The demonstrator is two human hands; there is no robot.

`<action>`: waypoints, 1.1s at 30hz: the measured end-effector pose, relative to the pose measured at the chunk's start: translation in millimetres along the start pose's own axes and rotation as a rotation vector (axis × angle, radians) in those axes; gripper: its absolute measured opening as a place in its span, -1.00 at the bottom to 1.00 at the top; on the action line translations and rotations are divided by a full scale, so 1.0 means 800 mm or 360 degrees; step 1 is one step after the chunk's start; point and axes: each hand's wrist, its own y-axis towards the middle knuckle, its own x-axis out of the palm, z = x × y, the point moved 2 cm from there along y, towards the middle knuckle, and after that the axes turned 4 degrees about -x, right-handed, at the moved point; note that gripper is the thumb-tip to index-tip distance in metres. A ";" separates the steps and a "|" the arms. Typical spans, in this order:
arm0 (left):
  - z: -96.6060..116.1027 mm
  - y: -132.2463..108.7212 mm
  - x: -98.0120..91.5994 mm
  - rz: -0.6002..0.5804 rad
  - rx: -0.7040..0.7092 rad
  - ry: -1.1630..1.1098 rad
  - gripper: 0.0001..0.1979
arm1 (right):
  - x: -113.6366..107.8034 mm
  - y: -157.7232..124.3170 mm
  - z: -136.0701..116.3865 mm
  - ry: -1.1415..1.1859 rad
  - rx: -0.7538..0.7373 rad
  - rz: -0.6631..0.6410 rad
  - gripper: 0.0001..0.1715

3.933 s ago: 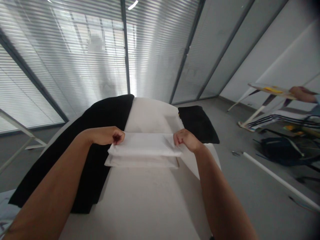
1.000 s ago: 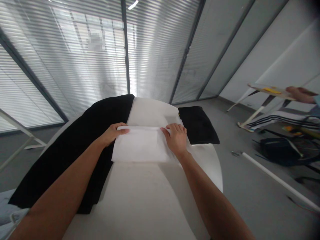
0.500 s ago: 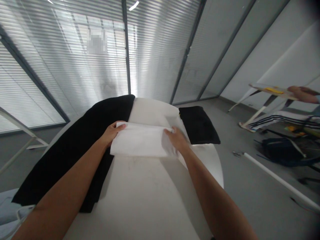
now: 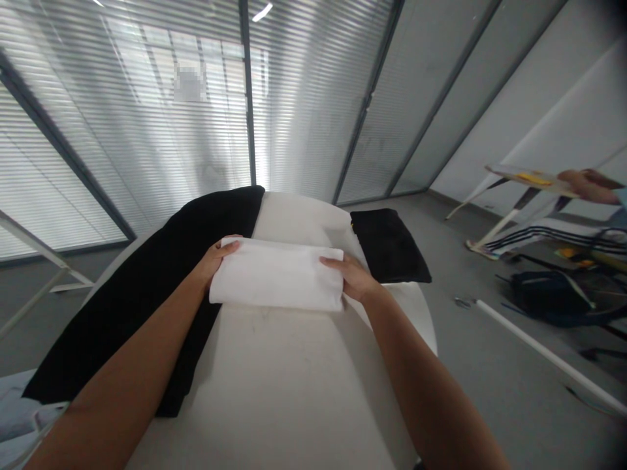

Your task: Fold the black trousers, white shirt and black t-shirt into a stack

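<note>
A folded white cloth (image 4: 279, 274) is held between my two hands over the white table (image 4: 289, 372). My left hand (image 4: 218, 258) grips its left edge, thumb on top and fingers hidden underneath. On the opposite edge, my right hand (image 4: 350, 274) pinches the cloth the same way, thumb lying over the upper corner. Left of the cloth a large black cloth (image 4: 147, 294) is spread along the table, partly under my left forearm. A folded black cloth (image 4: 389, 245) lies beyond my right hand at the table's right edge.
A glass partition with blinds (image 4: 304, 98) stands behind the table. To the right, another person's hand (image 4: 588, 185) is over a second table (image 4: 514, 173). A white pole (image 4: 539, 349) lies near a dark chair (image 4: 553, 297). Light blue fabric (image 4: 24, 411) is at lower left.
The white cloth has shifted slightly left, and its right edge now shows more fully. My right hand has moved a little to the right along that edge.
</note>
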 end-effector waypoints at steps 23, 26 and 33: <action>0.002 0.028 -0.025 0.0270 -0.0147 -0.0642 -0.80 | 0.065 0.008 -0.101 -0.0649 -0.0337 0.0184 -0.68; 0.004 0.026 -0.025 0.0182 -0.0181 -0.0716 -0.79 | 0.078 0.012 -0.137 -0.0715 -0.0424 0.0122 -0.71; 0.000 0.026 -0.028 0.0076 -0.0241 -0.0820 -0.78 | 0.064 0.009 -0.225 -0.0926 -0.0766 0.0379 -0.73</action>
